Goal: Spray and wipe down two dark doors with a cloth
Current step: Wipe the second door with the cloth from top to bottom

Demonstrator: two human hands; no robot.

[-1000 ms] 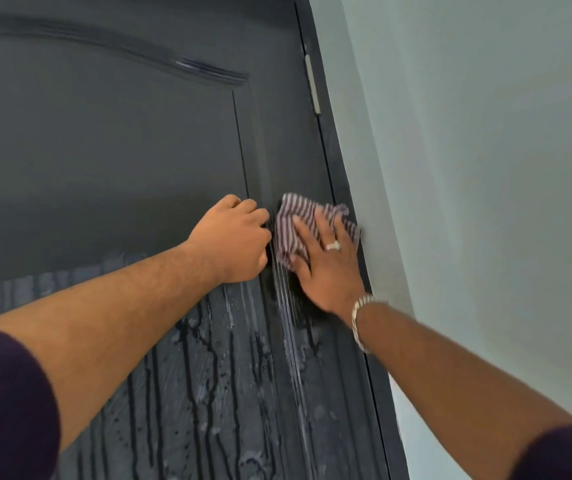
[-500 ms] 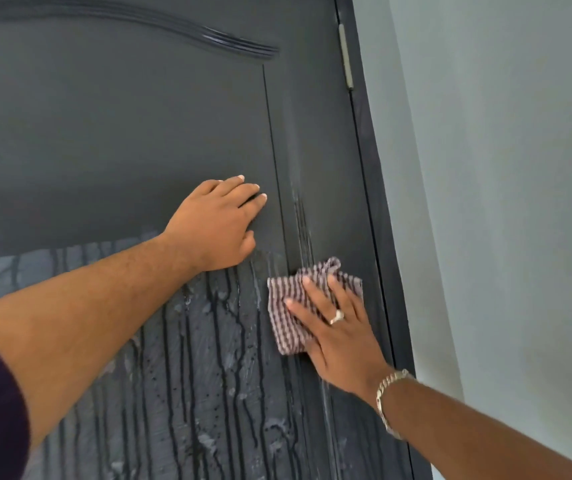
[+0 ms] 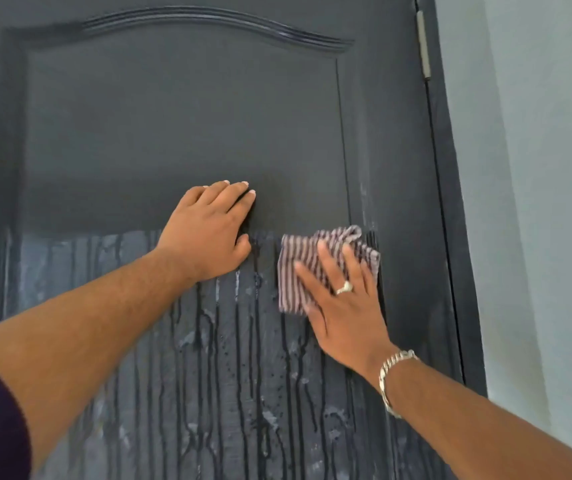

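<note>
Right hand (image 3: 343, 306), fingers spread flat, presses striped cloth (image 3: 312, 258) against dark door (image 3: 180, 126) at frame centre-right, spreading pressure over wet streaks. Left hand (image 3: 208, 230), fingers together, flat on panel, likely bracing door.

A home interior, by the look of it: a dark panelled door (image 3: 180, 126) with a raised arched moulding (image 3: 215, 20) across its top, hung on a hinge (image 3: 423, 46) in a matching dark frame (image 3: 450, 202), set into a plain pale painted wall (image 3: 537, 168). Wet streaks (image 3: 225, 375) run down the lower panel, and bare hands with a striped cloth (image 3: 307, 258) suggest ordinary household cleaning
</note>
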